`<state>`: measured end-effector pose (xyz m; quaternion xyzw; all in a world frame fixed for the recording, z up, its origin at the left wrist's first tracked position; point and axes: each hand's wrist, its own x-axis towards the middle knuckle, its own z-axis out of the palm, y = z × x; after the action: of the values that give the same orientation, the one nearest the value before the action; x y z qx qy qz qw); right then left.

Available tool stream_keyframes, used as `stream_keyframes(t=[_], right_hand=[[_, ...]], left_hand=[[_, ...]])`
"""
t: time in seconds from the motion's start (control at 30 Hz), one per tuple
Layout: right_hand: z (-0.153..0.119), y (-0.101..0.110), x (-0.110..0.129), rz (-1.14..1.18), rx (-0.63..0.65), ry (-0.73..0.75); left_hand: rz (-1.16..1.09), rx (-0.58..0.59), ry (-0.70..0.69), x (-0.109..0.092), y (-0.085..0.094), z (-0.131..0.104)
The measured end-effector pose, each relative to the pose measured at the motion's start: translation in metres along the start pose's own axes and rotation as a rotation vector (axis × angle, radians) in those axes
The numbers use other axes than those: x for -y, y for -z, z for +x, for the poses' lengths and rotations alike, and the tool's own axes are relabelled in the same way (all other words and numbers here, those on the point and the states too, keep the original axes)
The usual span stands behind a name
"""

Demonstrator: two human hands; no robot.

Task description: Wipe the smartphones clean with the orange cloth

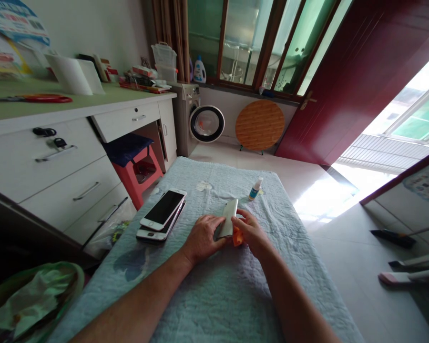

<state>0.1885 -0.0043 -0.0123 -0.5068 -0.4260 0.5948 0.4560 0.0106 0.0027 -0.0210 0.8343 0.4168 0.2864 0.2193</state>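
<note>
A pale, flat phone is held tilted above the cloth-covered table. On its left side, my left hand grips the edge between thumb and fingers. My right hand holds the phone's right edge, with an orange cloth bunched under its fingers. To the left lies a stack of phones, the top one white with a dark screen, resting askew on another phone. Beyond my right hand a small spray bottle with a white cap stands upright.
A red stool stands by the white drawers at the left. Lower left is a green-rimmed bin. Farther back are a washing machine with its door open and a round wooden tabletop. Brooms lie at the right.
</note>
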Motion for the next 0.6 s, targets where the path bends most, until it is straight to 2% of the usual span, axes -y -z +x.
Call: stream_keyframes(t=[0.13, 0.43, 0.6], right_hand=[[0.001, -0.002, -0.003, -0.083, -0.003, 0.007], [-0.006, -0.011, 0.006, -0.150, -0.005, -0.006], [-0.006, -0.010, 0.008, -0.199, -0.013, 0.034]], left_hand=[[-0.015, -0.007, 0.000, -0.001, 0.001, 0.000], [-0.125, -0.017, 0.001, -0.010, 0.001, 0.000], [-0.133, -0.031, 0.017, -0.009, 0.000, -0.001]])
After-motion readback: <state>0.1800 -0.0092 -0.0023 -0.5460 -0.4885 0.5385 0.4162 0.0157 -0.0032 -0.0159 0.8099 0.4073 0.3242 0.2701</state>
